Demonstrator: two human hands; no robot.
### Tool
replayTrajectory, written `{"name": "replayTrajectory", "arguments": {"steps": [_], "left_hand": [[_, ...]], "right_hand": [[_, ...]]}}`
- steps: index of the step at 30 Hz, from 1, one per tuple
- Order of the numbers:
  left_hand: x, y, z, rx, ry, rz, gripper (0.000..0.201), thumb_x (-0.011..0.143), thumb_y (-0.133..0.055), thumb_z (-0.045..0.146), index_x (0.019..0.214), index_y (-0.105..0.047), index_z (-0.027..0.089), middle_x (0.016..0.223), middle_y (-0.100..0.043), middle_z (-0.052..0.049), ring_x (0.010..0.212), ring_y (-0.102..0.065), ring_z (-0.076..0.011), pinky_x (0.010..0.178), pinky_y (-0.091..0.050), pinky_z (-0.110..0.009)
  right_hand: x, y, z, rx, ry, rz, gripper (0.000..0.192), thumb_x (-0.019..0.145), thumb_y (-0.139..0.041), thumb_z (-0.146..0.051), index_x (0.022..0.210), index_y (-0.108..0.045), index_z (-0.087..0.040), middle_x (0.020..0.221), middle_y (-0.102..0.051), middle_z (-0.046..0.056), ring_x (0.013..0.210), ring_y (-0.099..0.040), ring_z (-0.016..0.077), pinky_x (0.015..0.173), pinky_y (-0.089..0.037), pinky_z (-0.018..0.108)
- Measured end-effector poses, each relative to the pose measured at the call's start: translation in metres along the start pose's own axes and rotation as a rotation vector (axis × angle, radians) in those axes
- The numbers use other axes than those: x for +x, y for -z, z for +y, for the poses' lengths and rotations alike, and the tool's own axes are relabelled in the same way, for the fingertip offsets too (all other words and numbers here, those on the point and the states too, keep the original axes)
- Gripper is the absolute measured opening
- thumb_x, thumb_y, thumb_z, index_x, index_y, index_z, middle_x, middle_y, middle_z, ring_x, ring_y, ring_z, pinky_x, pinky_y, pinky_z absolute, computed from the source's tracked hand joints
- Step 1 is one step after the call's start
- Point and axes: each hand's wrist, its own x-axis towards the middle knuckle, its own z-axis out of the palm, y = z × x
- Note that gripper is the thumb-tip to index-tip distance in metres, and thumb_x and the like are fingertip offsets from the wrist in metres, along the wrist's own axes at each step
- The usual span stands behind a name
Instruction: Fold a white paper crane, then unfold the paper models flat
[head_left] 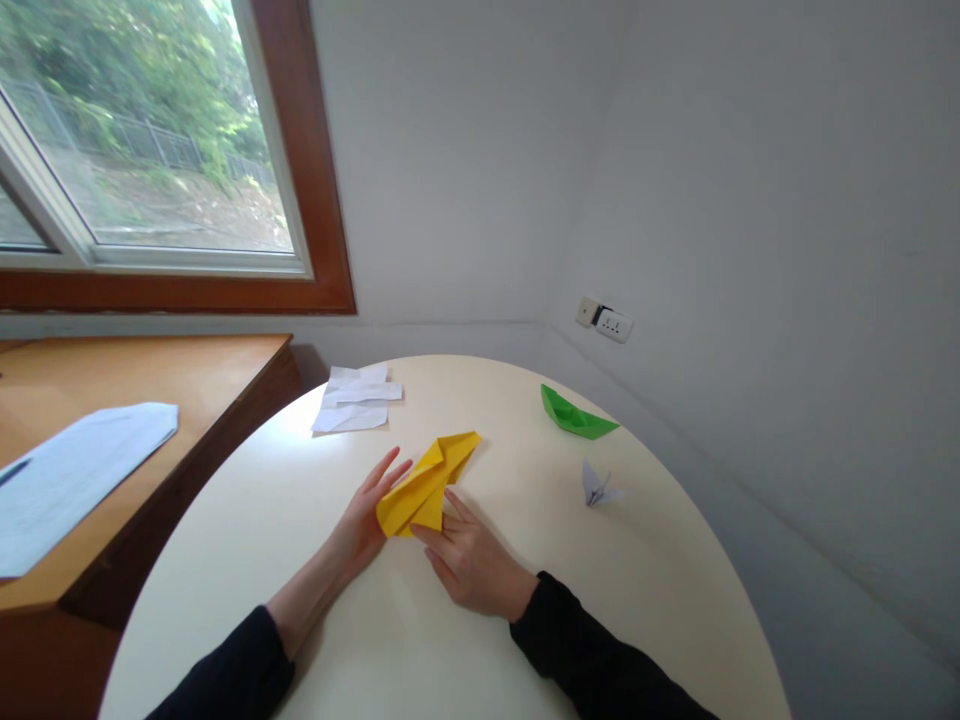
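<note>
A folded sheet of yellow paper point(427, 485) is held over the middle of the round table, several creased layers showing and one pointed end aimed up to the right. My left hand point(365, 515) supports its left end, fingers stretched out along and behind the paper; the thumb is hidden. With its fingers at the lower right edge, my right hand point(472, 560) grips the same paper, some fingertips hidden behind it. Off to the right stand a green paper boat point(577, 415) and a small white paper crane point(594, 487), both apart from my hands.
White paper pieces point(360, 400) lie at the far left of the round white table point(390, 660). A wooden desk point(225, 360) on the left bears a large white sheet point(90, 470) and a pen point(13, 472). Walls with a socket point(615, 325) rise behind the table.
</note>
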Motion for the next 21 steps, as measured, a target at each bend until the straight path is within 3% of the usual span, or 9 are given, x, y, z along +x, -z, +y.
{"name": "replayTrajectory", "arguments": {"steps": [3,6,10,16,21], "left_hand": [[0.001,0.004,-0.006,0.103,-0.065,-0.103,0.081,0.059,-0.076,0.037,0.132,-0.039,0.031,0.143,-0.034,-0.009,0.128,-0.035,-0.0295,0.100,-0.036,-0.039],[-0.001,0.002,-0.006,0.189,-0.079,-0.123,0.089,0.054,-0.080,0.028,0.133,-0.038,0.028,0.141,-0.037,-0.011,0.126,-0.039,-0.0294,0.103,-0.033,-0.039],[-0.003,-0.006,-0.002,0.163,0.005,0.005,0.072,0.063,-0.074,0.022,0.129,-0.044,0.020,0.130,-0.050,-0.013,0.117,-0.049,-0.0273,0.099,-0.038,-0.038],[0.002,-0.005,-0.005,0.004,0.070,0.134,0.033,0.074,-0.063,0.021,0.105,-0.061,0.010,0.111,-0.064,-0.014,0.101,-0.060,-0.0259,0.088,-0.048,-0.034],[0.003,-0.006,-0.005,-0.128,0.034,0.203,0.032,0.081,-0.054,0.016,0.112,-0.056,0.012,0.115,-0.063,-0.011,0.101,-0.061,-0.0219,0.089,-0.049,-0.032]], "right_hand": [[-0.001,0.001,0.005,-0.014,-0.035,0.021,0.042,0.082,-0.038,-0.006,0.121,-0.047,-0.017,0.125,-0.054,0.011,0.128,-0.037,0.0208,0.110,-0.021,0.051],[-0.002,0.000,0.007,-0.017,-0.039,0.014,0.040,0.083,-0.037,-0.006,0.119,-0.049,-0.016,0.123,-0.056,0.012,0.126,-0.040,0.0212,0.109,-0.021,0.052],[-0.004,-0.002,0.005,-0.008,-0.039,-0.006,0.040,0.082,-0.041,-0.007,0.120,-0.048,-0.015,0.116,-0.060,0.014,0.118,-0.048,0.0217,0.108,-0.024,0.051],[-0.006,-0.004,0.003,-0.005,-0.016,-0.021,0.041,0.080,-0.041,-0.007,0.120,-0.048,-0.016,0.109,-0.063,0.012,0.114,-0.052,0.0207,0.109,-0.023,0.050],[-0.004,-0.003,0.004,0.009,-0.016,-0.062,0.036,0.081,-0.044,-0.010,0.117,-0.050,-0.016,0.113,-0.062,0.012,0.117,-0.049,0.0222,0.109,-0.022,0.051]]}}
